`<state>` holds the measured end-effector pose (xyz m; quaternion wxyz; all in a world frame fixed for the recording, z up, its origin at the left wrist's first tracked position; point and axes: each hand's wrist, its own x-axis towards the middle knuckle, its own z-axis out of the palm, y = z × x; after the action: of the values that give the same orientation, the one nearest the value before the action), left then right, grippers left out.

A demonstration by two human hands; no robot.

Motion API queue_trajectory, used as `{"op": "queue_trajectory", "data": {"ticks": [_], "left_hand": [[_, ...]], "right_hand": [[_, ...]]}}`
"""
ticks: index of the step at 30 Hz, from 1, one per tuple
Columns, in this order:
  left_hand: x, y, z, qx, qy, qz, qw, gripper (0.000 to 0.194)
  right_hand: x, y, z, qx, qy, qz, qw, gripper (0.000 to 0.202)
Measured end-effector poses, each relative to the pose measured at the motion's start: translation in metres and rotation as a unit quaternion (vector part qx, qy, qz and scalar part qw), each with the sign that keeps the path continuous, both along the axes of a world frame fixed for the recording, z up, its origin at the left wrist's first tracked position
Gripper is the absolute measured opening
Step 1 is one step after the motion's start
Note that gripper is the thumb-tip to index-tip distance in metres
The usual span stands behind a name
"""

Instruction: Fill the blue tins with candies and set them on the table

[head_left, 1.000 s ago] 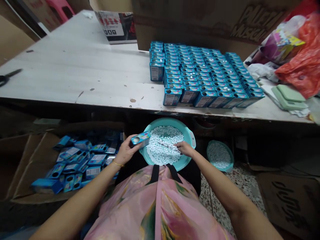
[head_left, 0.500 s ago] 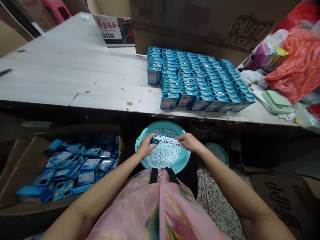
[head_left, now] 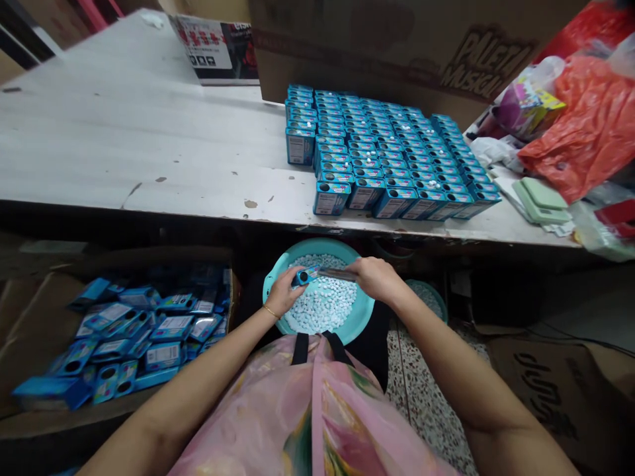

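Two hands met over a teal basin (head_left: 364, 316) of small white pellets (head_left: 322, 307) that sat on the person's lap, just below the edge of the long pale surface (head_left: 124, 145). The left hand (head_left: 282, 294) had its fingers closed around a small blue box (head_left: 303, 276), held on its side above the pellets with its open end turned toward the other hand. The right hand (head_left: 378, 277) was curled, fingers bent around a thin dark strip (head_left: 337, 272) whose far end reached the mouth of the box; whether the strip carried any pellets could not be told.

On the surface, near its front edge, stood a tight block of matching blue boxes (head_left: 387, 155) in rows, upright, a few with white pellets showing on top. Behind them rose a large brown carton (head_left: 397, 39), and to the right lay an orange plastic bag (head_left: 585, 125) and a pale green flat item (head_left: 543, 198). Low on the left, an open cardboard box (head_left: 30, 311) held a loose heap of blue boxes (head_left: 133, 330). A second teal basin (head_left: 429, 301) with pellets sat on the floor, partly hidden behind the right forearm.
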<state>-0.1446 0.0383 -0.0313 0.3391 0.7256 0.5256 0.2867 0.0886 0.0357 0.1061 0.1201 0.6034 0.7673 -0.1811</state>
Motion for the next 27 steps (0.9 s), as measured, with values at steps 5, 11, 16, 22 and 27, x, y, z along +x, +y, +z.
{"op": "queue_trajectory", "data": {"ticks": [5, 11, 16, 22, 27], "left_hand": [[-0.022, -0.003, 0.011, -0.021, -0.018, 0.119, 0.992, 0.048], [-0.031, -0.003, 0.011, -0.024, -0.052, 0.124, 0.991, 0.046], [-0.029, -0.002, 0.010, -0.024, -0.078, 0.134, 0.988, 0.044], [-0.026, -0.001, 0.009, -0.024, -0.098, 0.117, 0.988, 0.041], [-0.028, 0.009, 0.012, -0.011, -0.106, 0.129, 0.986, 0.039]], "right_hand": [[0.013, -0.008, -0.083, 0.054, -0.047, -0.094, 0.993, 0.044], [-0.027, -0.026, -0.159, 0.024, -0.051, -0.073, 0.996, 0.046], [-0.054, -0.049, -0.180, -0.085, 0.014, -0.032, 0.996, 0.037], [-0.047, -0.048, -0.195, -0.169, 0.116, -0.024, 0.979, 0.043], [-0.021, -0.037, -0.178, -0.192, 0.207, -0.039, 0.958, 0.049]]}}
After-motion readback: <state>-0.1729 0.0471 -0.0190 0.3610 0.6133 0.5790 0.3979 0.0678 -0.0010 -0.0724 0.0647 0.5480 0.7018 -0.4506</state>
